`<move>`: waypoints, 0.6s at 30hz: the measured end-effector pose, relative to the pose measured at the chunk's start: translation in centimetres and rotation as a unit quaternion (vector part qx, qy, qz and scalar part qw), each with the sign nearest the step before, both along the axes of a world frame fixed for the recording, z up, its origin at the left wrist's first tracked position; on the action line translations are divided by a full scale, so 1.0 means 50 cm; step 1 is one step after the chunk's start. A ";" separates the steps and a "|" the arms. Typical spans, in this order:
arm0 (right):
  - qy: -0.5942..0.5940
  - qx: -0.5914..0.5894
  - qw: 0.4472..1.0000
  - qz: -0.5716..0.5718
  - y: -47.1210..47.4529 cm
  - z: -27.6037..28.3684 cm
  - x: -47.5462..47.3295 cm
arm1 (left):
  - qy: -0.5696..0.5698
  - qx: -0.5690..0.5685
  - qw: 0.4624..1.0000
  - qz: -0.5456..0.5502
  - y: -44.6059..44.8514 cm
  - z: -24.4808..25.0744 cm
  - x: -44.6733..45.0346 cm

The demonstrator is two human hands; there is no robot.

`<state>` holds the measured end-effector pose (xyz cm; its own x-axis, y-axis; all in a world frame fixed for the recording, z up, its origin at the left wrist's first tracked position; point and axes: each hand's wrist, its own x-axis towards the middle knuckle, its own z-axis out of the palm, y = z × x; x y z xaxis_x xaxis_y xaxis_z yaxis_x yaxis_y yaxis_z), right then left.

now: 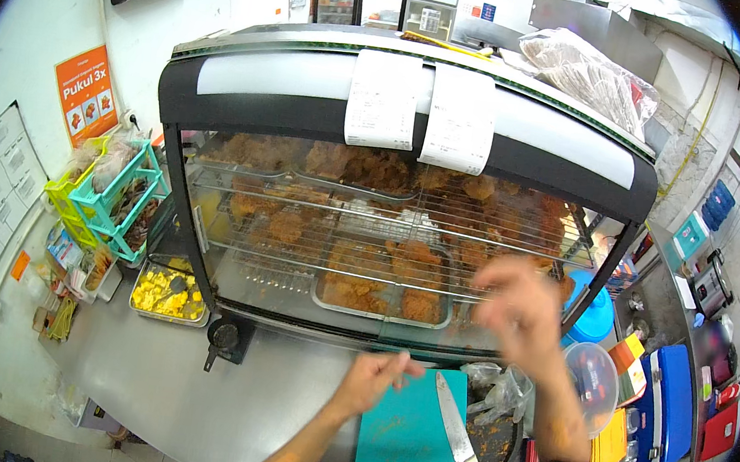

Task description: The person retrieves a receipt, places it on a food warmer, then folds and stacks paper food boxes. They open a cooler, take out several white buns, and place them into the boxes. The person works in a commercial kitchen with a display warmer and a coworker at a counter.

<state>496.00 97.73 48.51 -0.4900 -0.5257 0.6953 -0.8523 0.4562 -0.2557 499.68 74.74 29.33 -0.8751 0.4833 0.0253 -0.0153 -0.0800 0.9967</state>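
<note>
My left hand (377, 382) hovers over the top left of a teal cutting board (412, 434), fingers loosely bent and nothing visible in them. Raised before the right part of the glass display case (345, 327) is my right hand (518, 309), blurred, with fingers apart and seemingly empty; whether it touches the glass is unclear. A chef's knife (454, 422) with a white handle lies along the board's right side. Behind the glass, breaded fried pieces (417, 264) sit in a metal tray (318, 297) and on wire racks (264, 195).
Left on the steel counter (141, 376) stand a tray of yellow food pieces (168, 293) and a black strainer (223, 334). A dark round pan (500, 444), a plastic bag (505, 393) and a clear round tub (589, 382) crowd the right. Two printed slips (385, 99) hang on the case.
</note>
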 end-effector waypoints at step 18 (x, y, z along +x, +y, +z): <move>-0.201 -0.144 0.783 -0.571 0.649 -0.258 0.574 | -0.190 -0.125 0.955 -0.189 0.281 -0.127 0.320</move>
<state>524.72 130.19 35.61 -0.7361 0.5642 0.3740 0.2438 0.7364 -0.6310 515.68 88.79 22.97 -0.5599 0.7155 -0.4178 -0.3610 0.2432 0.9003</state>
